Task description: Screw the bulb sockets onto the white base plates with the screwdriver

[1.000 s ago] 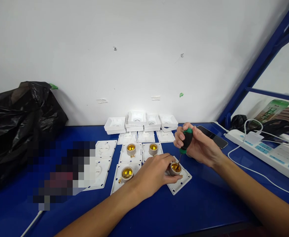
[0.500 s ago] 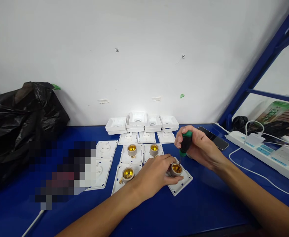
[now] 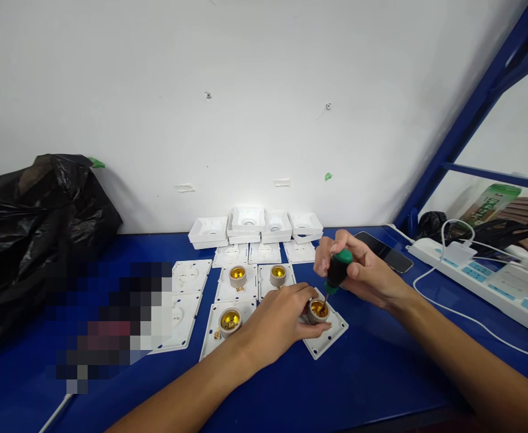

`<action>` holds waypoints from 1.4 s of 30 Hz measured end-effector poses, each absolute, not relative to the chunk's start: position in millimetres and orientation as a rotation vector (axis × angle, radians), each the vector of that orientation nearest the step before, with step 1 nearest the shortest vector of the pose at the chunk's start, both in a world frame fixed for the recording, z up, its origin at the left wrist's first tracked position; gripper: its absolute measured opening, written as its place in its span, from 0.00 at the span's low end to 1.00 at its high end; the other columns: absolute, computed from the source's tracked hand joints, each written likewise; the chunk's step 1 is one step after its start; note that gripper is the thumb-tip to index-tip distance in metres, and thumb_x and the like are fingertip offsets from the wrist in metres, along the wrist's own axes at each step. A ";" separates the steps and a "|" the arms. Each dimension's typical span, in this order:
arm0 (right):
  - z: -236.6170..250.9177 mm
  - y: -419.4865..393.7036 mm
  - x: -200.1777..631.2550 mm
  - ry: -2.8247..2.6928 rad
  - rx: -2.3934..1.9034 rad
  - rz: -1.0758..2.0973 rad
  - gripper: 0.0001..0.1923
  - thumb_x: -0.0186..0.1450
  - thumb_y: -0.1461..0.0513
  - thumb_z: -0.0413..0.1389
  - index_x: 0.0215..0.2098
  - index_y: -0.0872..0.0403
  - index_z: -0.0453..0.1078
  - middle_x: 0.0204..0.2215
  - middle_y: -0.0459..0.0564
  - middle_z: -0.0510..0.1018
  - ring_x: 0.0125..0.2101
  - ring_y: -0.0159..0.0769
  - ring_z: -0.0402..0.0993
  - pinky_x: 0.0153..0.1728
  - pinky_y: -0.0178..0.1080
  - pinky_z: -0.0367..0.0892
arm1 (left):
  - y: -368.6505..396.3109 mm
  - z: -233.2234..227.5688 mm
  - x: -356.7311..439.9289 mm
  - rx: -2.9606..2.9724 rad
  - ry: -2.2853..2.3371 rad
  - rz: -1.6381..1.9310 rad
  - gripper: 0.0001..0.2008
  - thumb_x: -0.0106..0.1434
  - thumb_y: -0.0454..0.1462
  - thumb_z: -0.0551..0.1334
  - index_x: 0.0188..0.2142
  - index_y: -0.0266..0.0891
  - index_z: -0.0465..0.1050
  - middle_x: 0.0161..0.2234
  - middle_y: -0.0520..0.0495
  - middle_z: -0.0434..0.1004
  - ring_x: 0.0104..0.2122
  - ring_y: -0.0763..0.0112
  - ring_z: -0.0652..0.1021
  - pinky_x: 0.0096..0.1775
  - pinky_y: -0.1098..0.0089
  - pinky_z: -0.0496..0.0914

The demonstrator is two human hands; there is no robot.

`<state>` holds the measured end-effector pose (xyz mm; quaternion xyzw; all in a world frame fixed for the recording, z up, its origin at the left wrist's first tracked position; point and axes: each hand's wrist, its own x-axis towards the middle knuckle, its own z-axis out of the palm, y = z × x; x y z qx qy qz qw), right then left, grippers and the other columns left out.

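Observation:
My right hand [image 3: 352, 264] is closed around a screwdriver [image 3: 337, 270] with a green and black handle. The shaft points down into a round lamp socket [image 3: 320, 311] with a brass-coloured inside; the tip is hidden in it. This socket sits on a square white plate [image 3: 325, 343], turned at an angle on the blue table. My left hand [image 3: 286, 316] grips the socket, thumb in front and fingers behind. Left of it, more plates carry the same kind of socket: one in front [image 3: 230, 320], two behind [image 3: 237, 275] [image 3: 278, 274], with small brass pieces beside some.
White box-shaped covers [image 3: 248, 219] are stacked against the wall, bare white plates [image 3: 264, 252] before them. A black plastic bag [image 3: 42, 210] fills the left. A phone [image 3: 388, 252] and a power strip [image 3: 475, 276] with white cables lie right, by a blue frame [image 3: 466, 114]. A left patch is pixelated.
The screwdriver handle has tilted slightly and my right-hand fingers have shifted on it. My left hand stays on the socket. The whole view has moved slightly.

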<state>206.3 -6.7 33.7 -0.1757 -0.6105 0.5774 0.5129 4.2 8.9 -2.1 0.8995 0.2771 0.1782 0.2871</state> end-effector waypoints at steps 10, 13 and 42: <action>28.7 -6.7 206.1 -1.430 -0.357 1.555 0.09 0.72 0.53 0.56 0.47 0.46 0.73 0.37 0.46 0.78 0.36 0.33 0.76 0.39 0.39 0.69 | 9.8 -5.2 5.4 2.392 0.740 0.492 0.15 0.62 0.48 0.69 0.40 0.40 0.74 0.34 0.52 0.76 0.30 0.70 0.74 0.30 0.71 0.63; 26.6 -3.6 208.9 -1.406 -0.413 1.500 0.10 0.69 0.52 0.59 0.46 0.45 0.72 0.36 0.46 0.77 0.36 0.33 0.75 0.39 0.39 0.69 | 10.3 -5.1 5.8 2.430 0.738 0.487 0.15 0.62 0.48 0.69 0.37 0.40 0.73 0.34 0.51 0.75 0.30 0.70 0.73 0.30 0.71 0.62; 34.0 -2.1 206.9 -1.272 -0.597 1.318 0.12 0.63 0.52 0.66 0.42 0.47 0.74 0.34 0.44 0.77 0.34 0.32 0.75 0.38 0.37 0.70 | 7.2 3.0 3.7 2.496 0.726 0.446 0.15 0.64 0.49 0.68 0.38 0.40 0.72 0.36 0.51 0.75 0.32 0.68 0.74 0.30 0.70 0.61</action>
